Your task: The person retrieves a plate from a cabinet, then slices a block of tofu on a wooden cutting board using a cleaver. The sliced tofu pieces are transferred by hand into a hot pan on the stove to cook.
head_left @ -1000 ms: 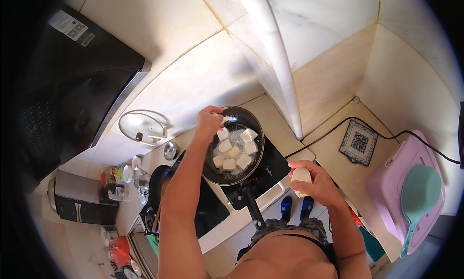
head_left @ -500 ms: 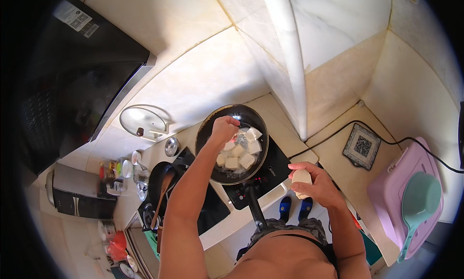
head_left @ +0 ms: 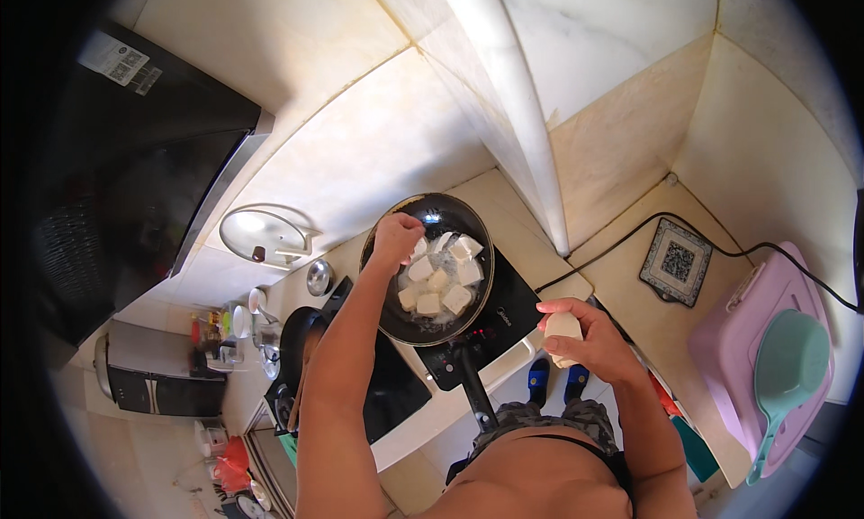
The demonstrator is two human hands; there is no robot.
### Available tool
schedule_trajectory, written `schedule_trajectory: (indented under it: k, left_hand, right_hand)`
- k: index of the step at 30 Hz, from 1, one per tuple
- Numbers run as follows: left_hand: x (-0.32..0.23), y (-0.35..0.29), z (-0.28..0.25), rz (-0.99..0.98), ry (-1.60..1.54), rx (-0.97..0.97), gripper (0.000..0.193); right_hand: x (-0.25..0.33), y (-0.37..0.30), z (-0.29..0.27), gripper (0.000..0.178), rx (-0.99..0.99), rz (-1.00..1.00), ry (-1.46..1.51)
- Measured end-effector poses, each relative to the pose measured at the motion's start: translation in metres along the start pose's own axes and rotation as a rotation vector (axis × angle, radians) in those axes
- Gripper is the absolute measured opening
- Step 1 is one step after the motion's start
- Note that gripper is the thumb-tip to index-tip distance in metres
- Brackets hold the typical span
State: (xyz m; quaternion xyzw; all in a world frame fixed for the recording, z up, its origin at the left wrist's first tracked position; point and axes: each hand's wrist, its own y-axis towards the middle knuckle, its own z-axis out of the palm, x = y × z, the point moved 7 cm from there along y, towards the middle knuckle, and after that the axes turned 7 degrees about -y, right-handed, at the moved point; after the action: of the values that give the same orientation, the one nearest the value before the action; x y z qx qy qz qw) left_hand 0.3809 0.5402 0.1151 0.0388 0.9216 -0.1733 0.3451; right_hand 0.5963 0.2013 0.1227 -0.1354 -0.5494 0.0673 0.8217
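My left hand (head_left: 399, 241) is over the far left part of a dark frying pan (head_left: 376, 314), its fingers curled together. A white tofu piece (head_left: 420, 246) shows right beside the fingertips; whether they grip it is hidden. Several more tofu pieces, such as one (head_left: 456, 299) at the near right, lie in bubbling liquid in the pan. Away from the pan, to the right, my right hand (head_left: 594, 341) is closed around a pale block of tofu (head_left: 563, 327). The pan stands on a black induction cooker (head_left: 515, 308), handle (head_left: 474, 384) toward my body.
Left of the pan are a black wok (head_left: 295, 339), a small metal bowl (head_left: 319, 277) and a glass lid (head_left: 256, 236) against the wall. On the right counter lie a patterned trivet (head_left: 677, 260) and a black cord (head_left: 621, 249). A green ladle (head_left: 792, 362) rests on a pink bin (head_left: 720, 375).
My left hand has drawn back leftward from the middle of the pan, uncovering more tofu pieces. My right hand still holds its block in nearly the same place.
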Motion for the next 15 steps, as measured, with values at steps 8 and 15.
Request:
schedule_trajectory:
  k: [8, 15]
  left_hand:
    - [-0.053, -0.063, 0.067, 0.396, 0.497, -0.003, 0.038]
    - [-0.055, -0.065, 0.088, 0.382, 0.569, -0.015, 0.036]
  right_hand:
    - [0.003, 0.0, -0.002, 0.051, 0.004, 0.004, -0.001]
    - [-0.003, -0.003, -0.009, 0.05, -0.02, 0.02, 0.034]
